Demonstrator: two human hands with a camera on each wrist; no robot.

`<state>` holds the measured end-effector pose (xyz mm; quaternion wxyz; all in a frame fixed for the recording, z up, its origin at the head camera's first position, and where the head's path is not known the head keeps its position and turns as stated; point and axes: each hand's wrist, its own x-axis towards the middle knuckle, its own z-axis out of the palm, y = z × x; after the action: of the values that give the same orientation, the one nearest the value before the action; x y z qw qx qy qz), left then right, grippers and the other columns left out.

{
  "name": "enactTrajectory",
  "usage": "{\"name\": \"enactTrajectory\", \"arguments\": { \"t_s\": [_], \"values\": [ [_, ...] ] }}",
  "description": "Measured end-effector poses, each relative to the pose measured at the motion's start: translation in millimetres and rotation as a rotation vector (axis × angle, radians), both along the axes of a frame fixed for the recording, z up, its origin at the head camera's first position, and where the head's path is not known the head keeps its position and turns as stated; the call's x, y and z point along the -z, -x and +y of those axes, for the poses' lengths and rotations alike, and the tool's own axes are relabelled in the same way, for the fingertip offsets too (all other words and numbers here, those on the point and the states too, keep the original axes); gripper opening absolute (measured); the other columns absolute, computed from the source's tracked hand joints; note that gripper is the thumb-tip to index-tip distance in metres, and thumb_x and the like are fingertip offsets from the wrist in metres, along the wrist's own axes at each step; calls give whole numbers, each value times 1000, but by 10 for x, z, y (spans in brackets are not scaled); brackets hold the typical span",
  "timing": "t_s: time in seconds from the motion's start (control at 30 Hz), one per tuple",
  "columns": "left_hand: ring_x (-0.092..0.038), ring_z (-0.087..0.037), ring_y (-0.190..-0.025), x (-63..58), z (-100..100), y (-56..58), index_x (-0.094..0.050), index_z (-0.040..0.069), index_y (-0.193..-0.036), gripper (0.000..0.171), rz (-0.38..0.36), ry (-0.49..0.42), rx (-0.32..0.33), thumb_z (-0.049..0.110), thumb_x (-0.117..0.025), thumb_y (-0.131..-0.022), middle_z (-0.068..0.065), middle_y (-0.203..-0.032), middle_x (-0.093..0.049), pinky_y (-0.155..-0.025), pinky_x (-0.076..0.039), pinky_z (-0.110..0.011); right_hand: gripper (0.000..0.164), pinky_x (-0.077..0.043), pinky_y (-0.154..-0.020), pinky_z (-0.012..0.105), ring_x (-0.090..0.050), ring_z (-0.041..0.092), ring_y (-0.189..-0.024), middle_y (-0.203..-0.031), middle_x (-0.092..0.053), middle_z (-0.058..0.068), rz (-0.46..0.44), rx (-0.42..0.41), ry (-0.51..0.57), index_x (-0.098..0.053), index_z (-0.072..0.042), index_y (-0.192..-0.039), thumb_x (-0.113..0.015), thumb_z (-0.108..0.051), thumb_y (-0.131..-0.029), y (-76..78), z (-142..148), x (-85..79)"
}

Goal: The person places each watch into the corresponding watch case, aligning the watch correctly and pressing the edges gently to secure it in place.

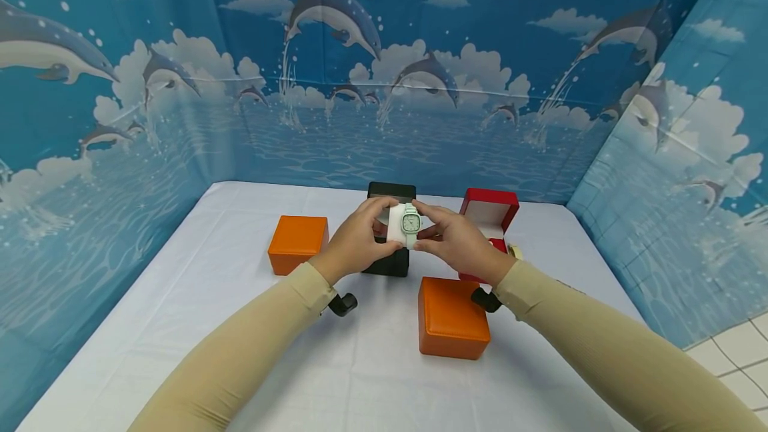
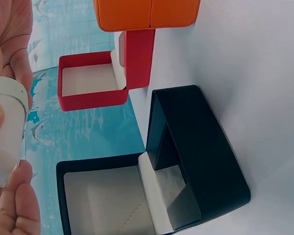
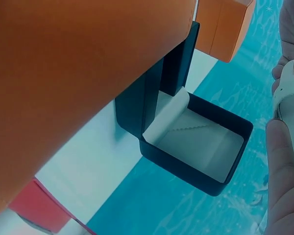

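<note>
Both hands hold up a wristwatch (image 1: 411, 222) with a pale mint-green strap, wrapped round a white cushion (image 1: 395, 225). My left hand (image 1: 354, 235) pinches the cushion's left end between thumb and fingers. On the other side, my right hand (image 1: 459, 239) grips the watch and cushion by the right end. The square, rounded dial faces up toward the head camera. Behind and below the hands stands an open black box (image 1: 387, 265), partly hidden in the head view; its pale-lined lid (image 2: 105, 200) and hollow inside (image 2: 171, 183) show in the left wrist view.
An open red box (image 1: 492, 199) stands at the back right, with a gold-coloured item (image 1: 515, 251) beside it. One closed orange box (image 1: 298, 239) is at the left, another (image 1: 453, 319) below the right forearm. A dolphin-print curtain (image 1: 384, 125) borders the white table (image 1: 384, 379).
</note>
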<state>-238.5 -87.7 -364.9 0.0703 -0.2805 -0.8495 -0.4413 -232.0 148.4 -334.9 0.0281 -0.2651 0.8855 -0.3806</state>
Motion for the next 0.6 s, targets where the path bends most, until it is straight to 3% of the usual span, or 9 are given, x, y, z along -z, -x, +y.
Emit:
{"name": "enactTrajectory", "arguments": {
  "t_s": [0.6],
  "values": [
    [-70,-16,-99,0,14,-15,-47,12,-153,72,5,2,-19,14,-83,-92,-7,-158,-44,-92,-62,-30,87,-61,-96,45,-74,30,-117,-162,-46,17,-13,-2,3,-32,-14,-167,-78,-6,-94,13,-7,-6]
  ]
}}
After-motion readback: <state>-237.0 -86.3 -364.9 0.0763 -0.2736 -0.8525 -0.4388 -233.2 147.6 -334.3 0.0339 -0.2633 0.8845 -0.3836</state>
